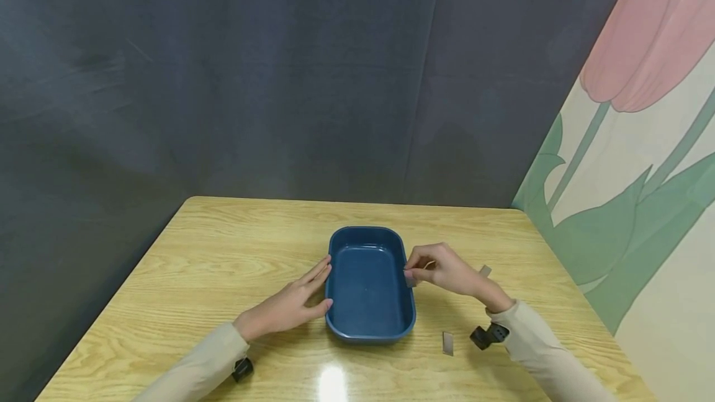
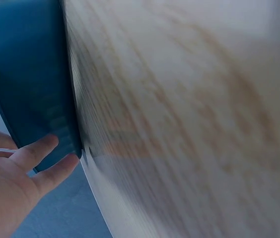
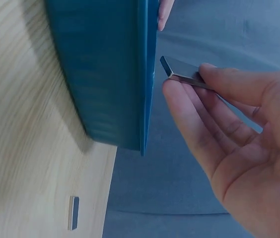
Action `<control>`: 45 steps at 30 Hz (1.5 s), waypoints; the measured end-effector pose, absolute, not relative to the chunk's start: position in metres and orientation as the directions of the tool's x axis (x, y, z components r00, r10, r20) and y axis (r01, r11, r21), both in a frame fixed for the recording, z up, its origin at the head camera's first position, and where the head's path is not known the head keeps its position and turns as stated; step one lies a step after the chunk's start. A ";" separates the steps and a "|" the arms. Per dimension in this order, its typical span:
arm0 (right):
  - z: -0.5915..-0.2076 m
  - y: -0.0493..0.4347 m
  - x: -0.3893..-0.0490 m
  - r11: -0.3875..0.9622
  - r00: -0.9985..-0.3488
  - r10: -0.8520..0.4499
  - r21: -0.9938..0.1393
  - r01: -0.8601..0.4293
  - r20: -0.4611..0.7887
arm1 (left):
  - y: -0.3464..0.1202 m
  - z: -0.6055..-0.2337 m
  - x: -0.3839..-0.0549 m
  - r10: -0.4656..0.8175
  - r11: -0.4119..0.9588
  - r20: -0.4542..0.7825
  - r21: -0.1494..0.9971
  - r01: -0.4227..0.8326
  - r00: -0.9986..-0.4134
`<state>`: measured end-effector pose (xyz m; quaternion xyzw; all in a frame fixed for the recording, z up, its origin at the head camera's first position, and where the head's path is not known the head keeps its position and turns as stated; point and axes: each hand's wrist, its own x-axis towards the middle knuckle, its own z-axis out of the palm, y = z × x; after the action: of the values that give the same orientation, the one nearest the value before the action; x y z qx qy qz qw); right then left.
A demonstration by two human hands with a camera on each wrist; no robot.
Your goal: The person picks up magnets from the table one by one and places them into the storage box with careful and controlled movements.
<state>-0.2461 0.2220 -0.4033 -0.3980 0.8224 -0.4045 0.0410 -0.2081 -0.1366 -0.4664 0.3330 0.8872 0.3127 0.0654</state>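
Note:
A dark blue rectangular plastic tub (image 1: 365,335) with rounded corners stands on the wooden table. My left hand (image 1: 290,309) touches its left side, with straight, spread fingertips against the outer wall (image 2: 26,64). Over the right rim, my right hand (image 1: 447,268) pinches a small flat metal block (image 3: 187,72) between thumb and fingers. The block is silvery and rectangular, held above rim height just beside the tub. Nothing shows on the tub's floor in the head view.
A second metal block (image 1: 448,343) lies on the table (image 1: 234,247) right of the tub. Another block (image 1: 485,270) lies partly hidden behind the right wrist. A dark curtain (image 1: 313,79) hangs behind the table, and a wall painted with tulips (image 1: 614,234) stands on the right.

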 end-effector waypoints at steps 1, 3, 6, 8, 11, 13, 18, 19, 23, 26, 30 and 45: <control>-0.403 0.221 -0.246 0.352 -0.679 -0.689 -0.703 -0.619 0.253 | -0.137 -0.466 -0.208 0.632 0.583 0.093 0.597 0.551 -0.769; -0.401 0.217 -0.244 0.341 -0.676 -0.691 -0.710 -0.616 0.255 | -0.137 -0.466 -0.208 0.632 0.586 0.089 0.595 0.550 -0.770; -0.395 0.211 -0.239 0.329 -0.671 -0.697 -0.717 -0.614 0.254 | -0.136 -0.466 -0.207 0.631 0.589 0.087 0.592 0.550 -0.771; -0.390 0.207 -0.235 0.321 -0.668 -0.702 -0.729 -0.605 0.247 | -0.137 -0.466 -0.207 0.629 0.593 0.082 0.593 0.545 -0.773; -0.385 0.202 -0.231 0.309 -0.666 -0.709 -0.747 -0.589 0.232 | -0.137 -0.466 -0.207 0.624 0.598 0.075 0.594 0.538 -0.778; -0.389 0.201 -0.233 0.303 -0.663 -0.713 -0.752 -0.586 0.229 | -0.137 -0.466 -0.208 0.623 0.600 0.073 0.594 0.536 -0.778; -0.407 0.202 -0.241 0.288 -0.652 -0.725 -0.763 -0.579 0.221 | -0.136 -0.465 -0.207 0.623 0.601 0.078 0.589 0.541 -0.778; -0.409 0.202 -0.242 0.285 -0.651 -0.727 -0.768 -0.573 0.217 | -0.136 -0.465 -0.207 0.623 0.601 0.078 0.588 0.540 -0.778; -0.413 0.199 -0.243 0.274 -0.640 -0.740 -0.776 -0.568 0.207 | -0.136 -0.463 -0.207 0.622 0.602 0.074 0.592 0.536 -0.780; -0.413 0.197 -0.243 0.256 -0.623 -0.753 -0.778 -0.573 0.212 | -0.136 -0.463 -0.206 0.623 0.599 0.075 0.594 0.537 -0.779; -0.414 0.193 -0.242 0.235 -0.608 -0.763 -0.782 -0.577 0.218 | -0.136 -0.463 -0.207 0.624 0.596 0.080 0.595 0.539 -0.778; -0.419 0.181 -0.240 0.170 -0.574 -0.781 -0.800 -0.575 0.246 | -0.136 -0.464 -0.206 0.626 0.594 0.082 0.594 0.543 -0.775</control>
<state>-0.2395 0.1807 -0.4195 -0.4481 0.7567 -0.4627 0.1117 -0.2061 -0.1357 -0.4635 0.3282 0.8902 0.3087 0.0676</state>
